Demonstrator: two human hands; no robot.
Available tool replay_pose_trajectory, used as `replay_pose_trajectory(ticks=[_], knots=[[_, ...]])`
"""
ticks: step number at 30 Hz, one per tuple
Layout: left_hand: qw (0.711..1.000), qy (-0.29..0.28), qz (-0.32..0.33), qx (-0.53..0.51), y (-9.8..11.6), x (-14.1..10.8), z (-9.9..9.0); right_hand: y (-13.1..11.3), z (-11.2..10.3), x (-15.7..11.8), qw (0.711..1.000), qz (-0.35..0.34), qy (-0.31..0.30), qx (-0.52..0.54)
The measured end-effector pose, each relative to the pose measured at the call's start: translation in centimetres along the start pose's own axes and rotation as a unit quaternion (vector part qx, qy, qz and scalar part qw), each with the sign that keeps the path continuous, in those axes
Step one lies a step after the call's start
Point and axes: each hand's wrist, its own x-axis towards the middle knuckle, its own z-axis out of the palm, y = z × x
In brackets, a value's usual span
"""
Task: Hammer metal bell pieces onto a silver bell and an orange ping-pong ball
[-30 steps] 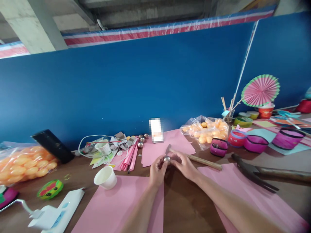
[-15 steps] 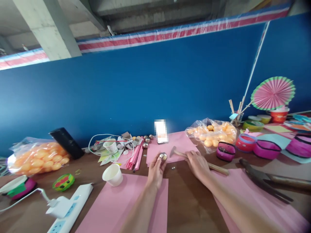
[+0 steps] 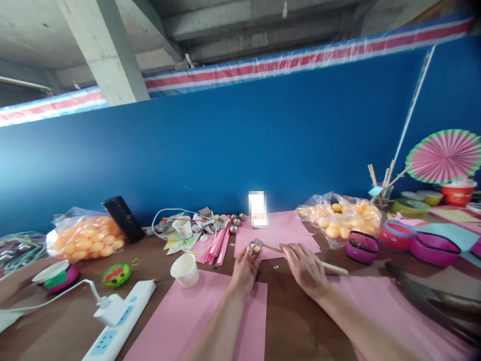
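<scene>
My left hand [image 3: 246, 265] pinches a shiny silver ball [image 3: 253, 247] in its fingertips, above the brown table. A small hammer with a wooden handle [image 3: 334, 268] is in my right hand [image 3: 303, 263], the fingers closed round the handle's middle. The hammer's head is up against the ball or just in front of it; whether they touch I cannot tell. Between the hands a tiny shiny piece [image 3: 276, 266] lies on the table. Several similar silver balls [image 3: 235, 221] sit at the back, beside folded pink paper strips [image 3: 220, 243].
A white paper cup [image 3: 185, 271] stands on a pink sheet [image 3: 195, 316] at left, near a power strip [image 3: 120, 321]. Bags of orange balls lie at left [image 3: 88, 240] and right [image 3: 343, 215]. Purple fabric containers [image 3: 434, 249] and large dark-handled shears [image 3: 428, 301] occupy the right.
The hammer's head has moved left to the silver ball, from a short distance to its right. The whole view has shifted slightly, things now appearing further right.
</scene>
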Motion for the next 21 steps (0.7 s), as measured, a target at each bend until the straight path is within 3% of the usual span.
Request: replay_pose_trajectory(ticks=[9, 21], knots=[[0.999, -0.037, 0.03, 0.025, -0.13, -0.19, 0.01, 0.14, 0.15, -0.46, 1.0, -0.003, -0.019, -0.019], [0.999, -0.002, 0.03, 0.025, 0.08, -0.18, 0.07, 0.18, -0.19, -0.48, 1.0, 0.003, -0.001, -0.027]])
